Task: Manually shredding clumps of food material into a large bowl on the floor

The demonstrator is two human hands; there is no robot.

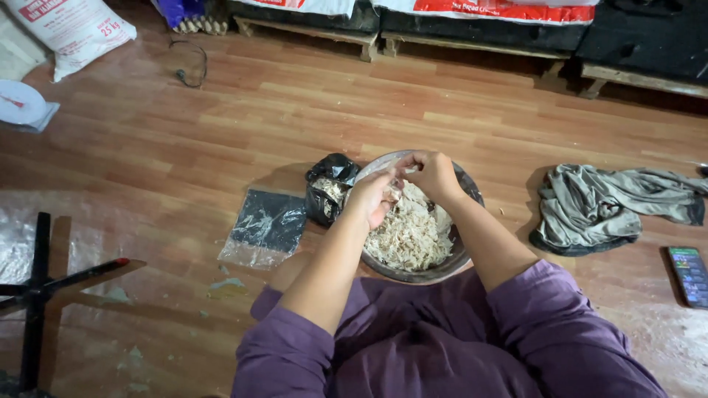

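Left hand: your left hand (pixel 371 197) hangs over the near-left rim of the bowl (pixel 466 184), fingers curled inward and pinching a pale scrap; closed on it, not flat.
Right hand: your right hand (pixel 433 173) sits just beyond and to the right of the left, fingers bunched down on the same scrap; the two hands meet fingertip to fingertip, so how much each one grips you cannot tell exactly.
Shredded food: the pale shredded heap (pixel 410 234) lies in the bowl directly beneath both hands, spreading toward your body; the piece being worked is held above it.
Black bag: a small black plastic bag (pixel 329 189) stands open just left of your left hand, touching the bowl's rim, with pale bits inside.
Flat packet: a dark plastic packet (pixel 264 227) lies on the floor further left of that hand and a little nearer you.
Cloth and phone: a crumpled grey cloth (pixel 605 203) lies well to the right of your right hand; a phone (pixel 689 275) lies nearer you, beyond your right elbow.
Risk: shreds pulled apart at the rim may drop onto the wooden floor (pixel 258 110); your left forearm passes close by the bag, and a nudge could tip it; the bowl sits tight against your knees, so a shift of your legs could tilt it.
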